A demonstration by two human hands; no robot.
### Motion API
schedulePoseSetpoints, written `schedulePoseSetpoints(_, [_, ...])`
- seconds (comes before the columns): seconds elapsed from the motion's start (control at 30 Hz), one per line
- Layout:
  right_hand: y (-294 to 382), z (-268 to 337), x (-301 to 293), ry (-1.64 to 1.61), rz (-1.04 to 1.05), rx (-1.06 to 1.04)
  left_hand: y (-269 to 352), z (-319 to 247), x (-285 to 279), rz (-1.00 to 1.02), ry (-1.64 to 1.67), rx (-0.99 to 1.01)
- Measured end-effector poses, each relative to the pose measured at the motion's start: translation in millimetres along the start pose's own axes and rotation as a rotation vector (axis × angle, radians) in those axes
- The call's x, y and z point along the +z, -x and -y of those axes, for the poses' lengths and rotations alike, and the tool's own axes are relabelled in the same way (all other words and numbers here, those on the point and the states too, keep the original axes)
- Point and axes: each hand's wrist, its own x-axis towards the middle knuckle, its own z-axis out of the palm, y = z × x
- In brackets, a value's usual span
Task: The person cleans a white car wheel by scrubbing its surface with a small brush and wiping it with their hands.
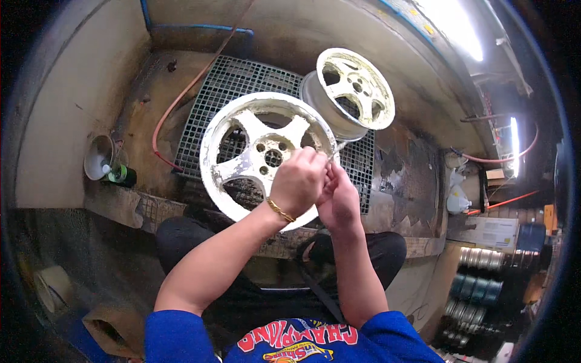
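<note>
A five-spoke wheel rim (pixel 248 170) with patchy pale coating lies face up before me on a dark grid mat. My left hand (pixel 300 183), with a gold bracelet at the wrist, is curled over the rim's right side. Beside it and touching it, my right hand (pixel 338 199) has its thumb and fingers bent close together. A thin, light strip or tool shows just above the fingertips; which hand grips it is hidden. Behind and to the right, a second pale wheel rim (pixel 388 106) leans tilted on another wheel (pixel 329 113).
The grid mat (pixel 254 72) rests on a stained ledge. A red hose (pixel 181 93) curves along its left. A tub (pixel 100 156) and green-labelled bottle (pixel 121 176) stand at far left. Walls close in the left and back. Shelved wheels (pixel 476 288) are at lower right.
</note>
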Motion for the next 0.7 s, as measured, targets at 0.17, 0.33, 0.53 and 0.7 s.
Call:
schedulePoseSetpoints(0.17, [-31.7, -7.7, -17.8, 0.113, -0.152, -0.002, 5.6, 10.7, -12.0, 0.198, 0.046, 0.097])
schedulePoseSetpoints(0.33, [-20.3, 8.6, -61.2, 1.876, -0.002, -0.420, -18.1, 20.6, -55.7, 0.164, 0.032, -0.106])
schedulePoseSetpoints(0.53, [-30.0, -28.3, -62.5, 2.271, 0.458, 0.106, -28.8, 39.6, -72.2, 0.099, 0.083, -0.156])
schedulePoseSetpoints(0.7, [-66.9, 0.6, -92.7, 2.454, 0.253, 0.194, -27.4, 42.3, -78.9, 0.169, 0.050, -0.141])
